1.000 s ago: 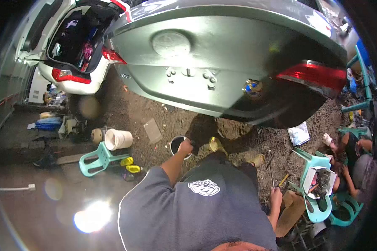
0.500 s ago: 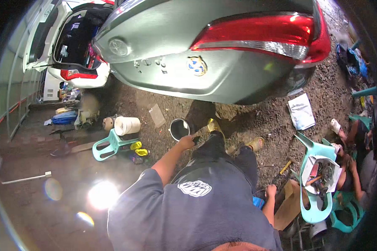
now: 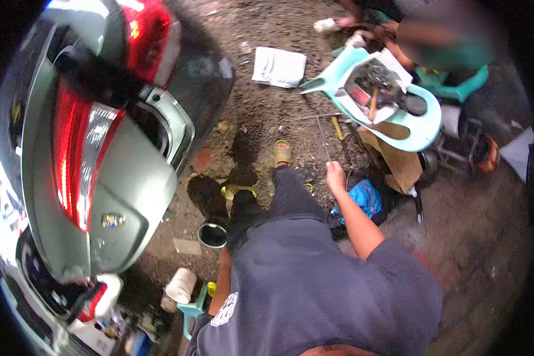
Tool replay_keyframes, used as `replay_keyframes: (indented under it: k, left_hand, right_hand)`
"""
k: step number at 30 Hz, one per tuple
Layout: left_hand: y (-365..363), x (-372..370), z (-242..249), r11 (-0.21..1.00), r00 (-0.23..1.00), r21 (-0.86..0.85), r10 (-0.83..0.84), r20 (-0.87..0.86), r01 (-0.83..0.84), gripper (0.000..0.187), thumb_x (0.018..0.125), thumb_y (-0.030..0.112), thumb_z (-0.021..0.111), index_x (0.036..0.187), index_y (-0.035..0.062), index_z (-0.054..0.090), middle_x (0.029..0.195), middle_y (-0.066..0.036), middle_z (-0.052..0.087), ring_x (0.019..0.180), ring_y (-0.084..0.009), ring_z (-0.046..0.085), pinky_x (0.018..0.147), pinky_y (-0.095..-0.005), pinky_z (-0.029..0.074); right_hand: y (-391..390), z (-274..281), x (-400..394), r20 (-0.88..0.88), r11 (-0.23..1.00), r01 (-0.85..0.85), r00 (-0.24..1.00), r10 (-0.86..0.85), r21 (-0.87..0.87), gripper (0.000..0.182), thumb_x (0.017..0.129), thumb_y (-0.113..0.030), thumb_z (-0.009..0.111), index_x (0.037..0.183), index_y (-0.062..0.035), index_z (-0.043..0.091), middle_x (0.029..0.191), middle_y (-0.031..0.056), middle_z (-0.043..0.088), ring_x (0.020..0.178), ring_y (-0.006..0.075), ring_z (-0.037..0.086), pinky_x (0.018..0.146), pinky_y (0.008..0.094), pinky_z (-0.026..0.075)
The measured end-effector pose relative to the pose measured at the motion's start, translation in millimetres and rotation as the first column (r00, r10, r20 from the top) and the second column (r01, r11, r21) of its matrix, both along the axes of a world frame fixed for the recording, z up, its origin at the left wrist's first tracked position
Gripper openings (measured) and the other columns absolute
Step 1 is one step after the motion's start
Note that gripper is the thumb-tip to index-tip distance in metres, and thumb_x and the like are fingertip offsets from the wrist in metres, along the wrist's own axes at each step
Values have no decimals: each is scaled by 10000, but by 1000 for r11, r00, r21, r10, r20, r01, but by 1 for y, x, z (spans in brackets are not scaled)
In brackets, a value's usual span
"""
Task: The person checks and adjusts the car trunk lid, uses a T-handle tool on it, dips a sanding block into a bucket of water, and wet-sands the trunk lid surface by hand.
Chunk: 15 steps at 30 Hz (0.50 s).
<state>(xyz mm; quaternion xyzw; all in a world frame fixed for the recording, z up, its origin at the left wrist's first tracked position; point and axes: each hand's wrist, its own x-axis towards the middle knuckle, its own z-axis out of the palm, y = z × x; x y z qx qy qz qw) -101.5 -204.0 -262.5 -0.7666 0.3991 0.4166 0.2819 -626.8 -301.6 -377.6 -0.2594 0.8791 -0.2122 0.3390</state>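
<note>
In the head view, my right hand (image 3: 336, 176) is closed on a thin metal T-handle wrench (image 3: 323, 138), which points away from me over the dirt. A blue cloth or bag (image 3: 365, 199) lies beside that forearm. My left hand (image 3: 225, 256) hangs low by my hip, close to a dark bucket (image 3: 212, 235); its fingers are too hidden to read. To the left, the green-grey car's trunk lid (image 3: 124, 202) stands raised, with a gap showing beside the tail light (image 3: 80, 166).
A green plastic chair (image 3: 421, 133) carries a white box (image 3: 391, 59) of tools. A hammer (image 3: 339, 132) and cardboard (image 3: 391, 157) lie near it. Another person (image 3: 391, 29) sits beyond. A white bucket (image 3: 182, 285) stands at lower left; a white sack (image 3: 279, 66) lies ahead.
My view has swung to the right, so the car now sits at the left. The trunk lid has gone from shut to raised. My right hand has lifted the wrench out forward.
</note>
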Motion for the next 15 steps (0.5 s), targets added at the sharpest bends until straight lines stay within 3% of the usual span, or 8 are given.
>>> replay_keyframes:
  k: [1, 3, 6, 9, 13, 15]
  left_hand:
    - [1, 5, -5, 1000, 1000, 4, -18, -10, 18, 595, 845, 19, 540, 1429, 30, 427, 1281, -266, 577, 1196, -371, 564, 986, -434, 446]
    - [1, 14, -15, 999, 998, 6, -45, -33, 45, 589, 848, 29, 534, 1428, 39, 432, 1265, -263, 586, 1180, -371, 574, 976, -437, 450]
    - [-1, 22, -20, 997, 996, 5, -74, -56, 74, 580, 854, 44, 525, 1427, 52, 438, 1242, -259, 600, 1157, -372, 588, 960, -440, 457]
    - [1, 36, -28, 995, 992, -12, -96, -78, 96, 571, 860, 58, 516, 1427, 66, 445, 1219, -255, 614, 1133, -372, 603, 945, -443, 464]
    - [10, 55, -44, 991, 986, -79, -120, -113, 111, 560, 867, 78, 505, 1425, 84, 454, 1187, -250, 633, 1101, -373, 622, 924, -448, 474]
    - [3, 49, -38, 993, 992, -78, -98, -74, 92, 559, 868, 96, 501, 1425, 86, 456, 1173, -251, 640, 1091, -375, 628, 916, -452, 477]
  right_hand:
    - [2, -4, 3, -26, 999, 44, 999, -44, -26, 295, 970, -309, 545, 990, -26, 628, 841, 168, 667, 799, 308, 642, 733, 428, 487]
    - [4, -3, -3, 130, 984, 173, 978, -165, -51, 290, 974, -312, 548, 969, -31, 620, 754, 117, 609, 713, 228, 584, 682, 388, 467]
    - [-16, 23, -16, 49, 963, 260, 965, -258, -64, 305, 977, -325, 527, 981, -29, 600, 786, 167, 630, 746, 315, 624, 700, 438, 467]
    - [-44, 31, -45, -32, 920, 338, 936, -351, -199, 308, 980, -324, 520, 960, -25, 592, 771, 185, 618, 739, 330, 618, 701, 453, 462]
    - [-84, -17, -107, -166, 914, 378, 902, -399, -146, 286, 970, -304, 526, 951, -25, 589, 856, 209, 650, 818, 386, 631, 722, 477, 462]
    - [-93, -88, -142, -100, 870, 447, 875, -474, -211, 287, 951, -286, 535, 956, -13, 624, 899, 225, 662, 858, 379, 645, 762, 487, 466]
